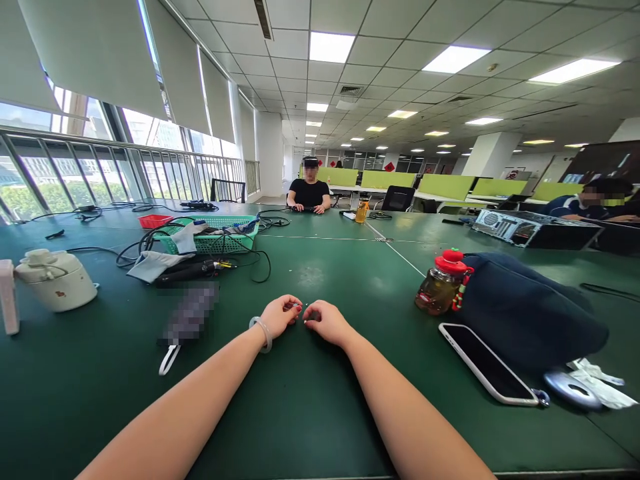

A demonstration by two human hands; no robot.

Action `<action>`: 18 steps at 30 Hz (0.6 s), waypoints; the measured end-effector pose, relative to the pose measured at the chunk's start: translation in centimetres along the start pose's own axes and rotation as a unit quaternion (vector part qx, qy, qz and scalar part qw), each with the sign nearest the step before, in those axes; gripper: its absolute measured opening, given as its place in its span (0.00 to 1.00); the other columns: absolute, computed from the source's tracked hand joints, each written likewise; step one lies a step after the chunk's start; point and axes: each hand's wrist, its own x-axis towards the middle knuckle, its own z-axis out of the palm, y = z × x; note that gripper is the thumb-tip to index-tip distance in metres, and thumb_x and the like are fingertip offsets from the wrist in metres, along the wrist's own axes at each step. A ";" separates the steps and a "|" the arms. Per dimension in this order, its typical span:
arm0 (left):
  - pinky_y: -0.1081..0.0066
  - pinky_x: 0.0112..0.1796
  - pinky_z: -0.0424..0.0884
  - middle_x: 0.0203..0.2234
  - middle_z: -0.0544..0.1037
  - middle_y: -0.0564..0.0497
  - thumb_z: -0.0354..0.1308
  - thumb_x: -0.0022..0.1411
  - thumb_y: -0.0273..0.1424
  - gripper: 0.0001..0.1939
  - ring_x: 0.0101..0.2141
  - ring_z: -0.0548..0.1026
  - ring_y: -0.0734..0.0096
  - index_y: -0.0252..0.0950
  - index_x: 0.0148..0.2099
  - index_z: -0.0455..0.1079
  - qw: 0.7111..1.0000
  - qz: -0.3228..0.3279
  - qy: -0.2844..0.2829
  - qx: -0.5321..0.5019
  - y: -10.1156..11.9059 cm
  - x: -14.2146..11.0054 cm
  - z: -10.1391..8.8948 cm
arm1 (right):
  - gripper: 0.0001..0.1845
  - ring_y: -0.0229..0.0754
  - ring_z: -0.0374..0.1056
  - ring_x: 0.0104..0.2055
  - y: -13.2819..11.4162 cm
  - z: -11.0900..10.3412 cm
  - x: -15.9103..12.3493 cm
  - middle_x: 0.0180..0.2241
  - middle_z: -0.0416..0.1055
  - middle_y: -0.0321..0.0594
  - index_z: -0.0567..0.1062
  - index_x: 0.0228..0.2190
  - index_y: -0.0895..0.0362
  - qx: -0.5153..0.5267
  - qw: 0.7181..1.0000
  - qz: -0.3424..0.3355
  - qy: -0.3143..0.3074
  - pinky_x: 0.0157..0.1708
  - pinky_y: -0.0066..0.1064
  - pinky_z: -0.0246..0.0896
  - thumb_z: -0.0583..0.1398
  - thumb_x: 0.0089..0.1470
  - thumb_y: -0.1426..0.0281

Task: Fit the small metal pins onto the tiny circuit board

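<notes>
My left hand, with a pale bracelet at its wrist, is held just above or on the green table. Its fingertips are pinched together around something small and pale that I cannot make out. Close by on the right, my right hand also has thumb and fingers curled into a pinch. A tiny light speck shows at its fingertips, too small to name. The two hands face each other with a narrow gap between them.
Left: a green basket of cables, a red tray, an umbrella-like dark pouch and a cream bottle. Right: a red-lidded bottle, a navy bag, a phone and a computer case. People sit beyond.
</notes>
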 end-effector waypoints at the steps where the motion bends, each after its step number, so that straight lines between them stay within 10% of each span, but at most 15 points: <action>1: 0.74 0.27 0.69 0.23 0.69 0.53 0.58 0.49 0.35 0.12 0.23 0.69 0.77 0.33 0.34 0.65 1.000 0.006 -0.004 0.002 0.0 -0.1 0.1 | 0.08 0.33 0.61 0.29 0.3 -0.2 -0.1 0.31 0.66 0.36 0.73 0.31 0.56 0.003 1.000 0.012 0.015 0.30 0.25 0.56 0.60 0.44 0.71; 6: 0.74 0.26 0.69 0.22 0.69 0.53 0.57 0.50 0.36 0.12 0.24 0.70 0.76 0.34 0.34 0.66 0.999 0.027 -0.001 0.022 0.4 -0.3 0.1 | 0.17 0.37 0.62 0.31 1.3 -0.8 -0.4 0.31 0.67 0.39 0.74 0.35 0.56 0.006 0.999 0.048 0.016 0.32 0.28 0.57 0.62 0.42 0.61; 18: 0.73 0.28 0.70 0.22 0.70 0.54 0.58 0.50 0.34 0.11 0.23 0.70 0.78 0.33 0.34 0.66 0.999 -0.032 -0.041 -0.008 1.2 -1.1 0.6 | 0.03 0.35 0.60 0.28 -0.3 -0.2 -0.6 0.26 0.67 0.36 0.72 0.22 0.57 0.019 0.999 0.026 -0.007 0.29 0.26 0.52 0.59 0.43 0.76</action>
